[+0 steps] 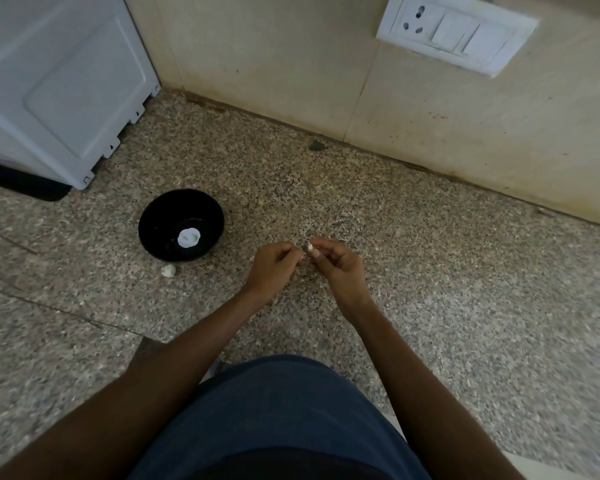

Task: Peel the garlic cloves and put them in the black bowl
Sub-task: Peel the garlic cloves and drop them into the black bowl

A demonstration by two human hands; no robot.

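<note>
Tiny pale garlic clove (310, 247) pinched at the fingertips of the right hand (340, 268), mostly hidden by the fingers. Left hand (272, 268) curled just beside it, fingertips close to the clove; can't tell if it's actually gripping any skin. Black bowl (156, 216) off to the left on the speckled counter (430, 271), something white inside. Small white scrap (168, 270) just in front of the bowl.

Open speckled table (430, 271) on the right, clutter toward the left.
The black bowl (181, 225) stands left of the hands with bare table between; a small white scrap (168, 270) lies just at its near rim. A white appliance (59, 84) blocks the far left corner, and the tiled wall (291, 64) with its switch plate (456, 32) closes the far side.
</note>
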